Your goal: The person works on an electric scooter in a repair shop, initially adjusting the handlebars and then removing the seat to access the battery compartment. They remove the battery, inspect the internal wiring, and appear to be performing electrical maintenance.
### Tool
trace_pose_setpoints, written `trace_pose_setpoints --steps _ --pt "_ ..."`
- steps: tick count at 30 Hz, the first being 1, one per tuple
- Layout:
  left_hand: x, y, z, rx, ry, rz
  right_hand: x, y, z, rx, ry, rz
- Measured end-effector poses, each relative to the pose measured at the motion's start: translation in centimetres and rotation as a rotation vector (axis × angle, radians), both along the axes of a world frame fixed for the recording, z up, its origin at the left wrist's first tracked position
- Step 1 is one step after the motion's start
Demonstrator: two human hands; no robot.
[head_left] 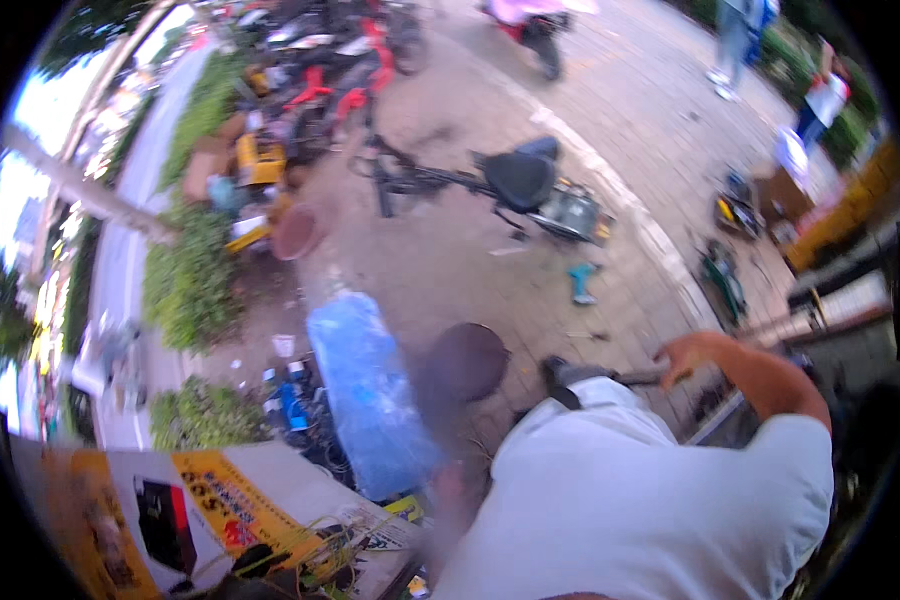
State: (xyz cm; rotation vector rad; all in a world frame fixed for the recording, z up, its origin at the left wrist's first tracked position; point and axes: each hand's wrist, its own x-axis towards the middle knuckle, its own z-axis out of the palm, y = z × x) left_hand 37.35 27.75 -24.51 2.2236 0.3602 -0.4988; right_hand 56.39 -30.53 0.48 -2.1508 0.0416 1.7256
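Observation:
My right hand (688, 356) is at the middle right, beside my white shirt and above my trouser leg, with its fingers loosely bent and apart and nothing visible in them. My left hand (452, 488) is a smeared skin-toned shape partly behind my torso, near a blue plastic-covered slab (362, 390); its fingers cannot be made out. A dark round stool (462, 362) stands ahead of me, and a teal power tool (581, 284) lies on the paving.
A dismantled black scooter (515, 175) lies ahead. Bikes (330, 75) and boxes (260, 160) crowd the upper left beside shrubs. A kerb, tools (735, 205) and two people (732, 40) are at the right. A yellow-and-white sign (230, 500) fills the lower left.

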Motion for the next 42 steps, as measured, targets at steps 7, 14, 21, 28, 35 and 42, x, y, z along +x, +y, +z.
trace_pose_setpoints --steps 7,14,21,28,35,42 --pt "7.2 -2.0 3.4 -0.175 0.131 0.406 -0.1 4.9 -5.1 -0.010 -0.238 -0.036" --pt "4.1 -1.8 2.9 -0.234 0.209 0.466 1.5 8.3 -8.6 -0.066 -0.125 -0.216" --pt "0.5 -3.0 11.0 -0.445 0.125 0.365 1.9 8.2 -9.3 -0.048 -0.100 -0.299" --pt "-1.8 -3.1 5.0 -0.383 0.184 0.659 2.2 9.7 -7.3 -0.048 -0.176 -0.255" --pt "-0.3 -1.6 3.3 -0.114 0.129 0.486 1.0 6.9 -11.6 0.012 -0.181 -0.327" --pt "1.1 -1.2 6.2 -0.197 0.176 0.516 -0.8 4.2 -12.5 -0.041 -0.327 -0.576"
